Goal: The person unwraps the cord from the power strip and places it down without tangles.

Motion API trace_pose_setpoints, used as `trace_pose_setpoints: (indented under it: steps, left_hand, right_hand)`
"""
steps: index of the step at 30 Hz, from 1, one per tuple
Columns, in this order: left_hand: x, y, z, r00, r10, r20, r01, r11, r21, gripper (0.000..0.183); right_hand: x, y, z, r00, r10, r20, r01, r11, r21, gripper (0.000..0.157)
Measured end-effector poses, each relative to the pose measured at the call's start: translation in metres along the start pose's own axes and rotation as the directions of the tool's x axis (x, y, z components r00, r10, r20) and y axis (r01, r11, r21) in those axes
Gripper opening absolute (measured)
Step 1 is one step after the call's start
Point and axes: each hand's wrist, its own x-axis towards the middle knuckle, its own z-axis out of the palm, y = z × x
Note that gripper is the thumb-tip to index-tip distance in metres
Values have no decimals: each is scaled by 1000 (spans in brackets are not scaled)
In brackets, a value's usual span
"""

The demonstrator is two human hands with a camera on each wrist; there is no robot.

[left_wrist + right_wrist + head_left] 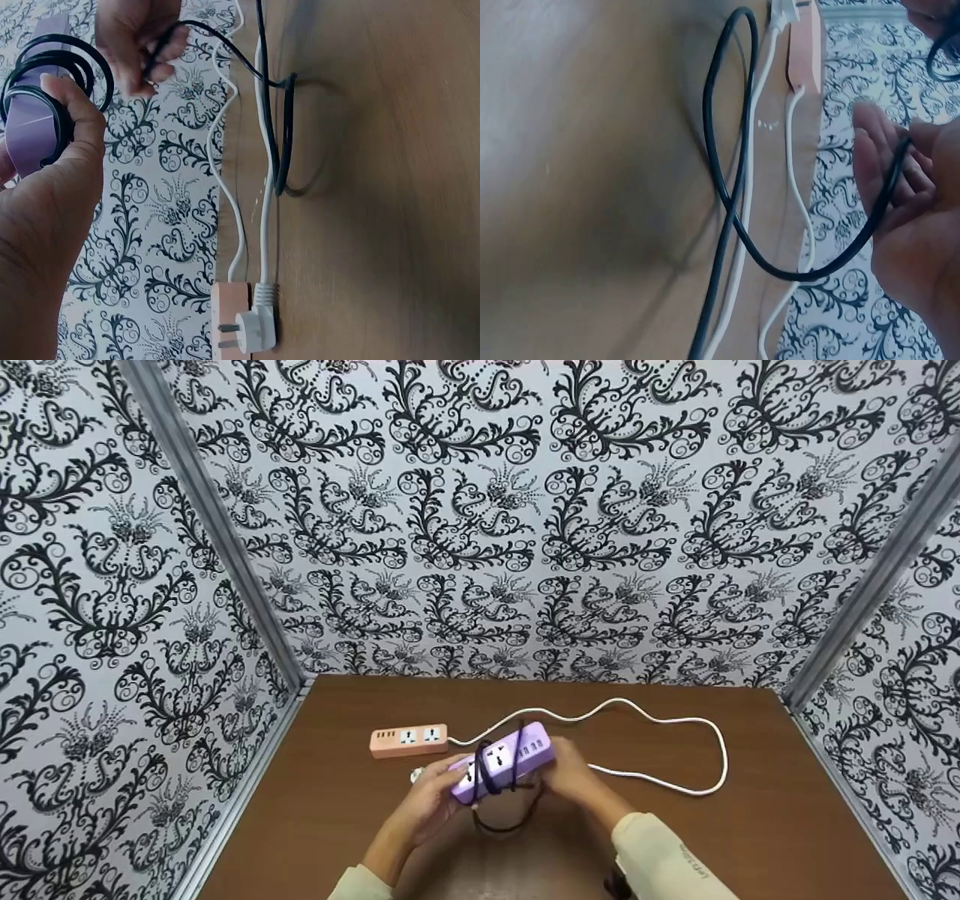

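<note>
My left hand (425,804) holds a purple power strip (504,763) by its near end, tilted above the table, with white sockets and USB ports facing up. Loops of black cord (102,71) are wound round the strip, and the left thumb presses on them in the left wrist view. My right hand (907,202) pinches a length of the same black cord between thumb and fingers. From there the cord hangs in a loose loop (709,112) over the table. In the head view the right hand (568,770) is partly hidden behind the strip's far end.
An orange power strip (390,747) lies on the brown table (300,825) behind my left hand. Its white cord (619,700) runs in a wide loop to the right and back to a white plug (256,331) beside the strip. Patterned walls (480,585) enclose the table.
</note>
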Motion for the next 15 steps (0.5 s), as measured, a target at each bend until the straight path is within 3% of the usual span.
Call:
trace_pose_setpoints:
  steps: [2, 5, 10, 15]
  left_hand:
    - [0, 0, -3, 1000, 12, -21, -12, 1000, 2, 40]
    - [1, 2, -8, 996, 38, -78, -38, 999, 2, 38]
    - [1, 6, -18, 982, 73, -172, -74, 997, 2, 39]
    - [-3, 6, -29, 977, 91, -195, -89, 996, 19, 49]
  right_hand:
    - [2, 1, -5, 997, 63, -49, -66, 996, -58, 20]
    - [2, 3, -12, 985, 155, -81, -160, 986, -51, 13]
    - [-8, 11, -24, 986, 112, -121, -129, 981, -144, 14]
    - [-24, 25, -38, 983, 125, -135, -143, 981, -132, 15]
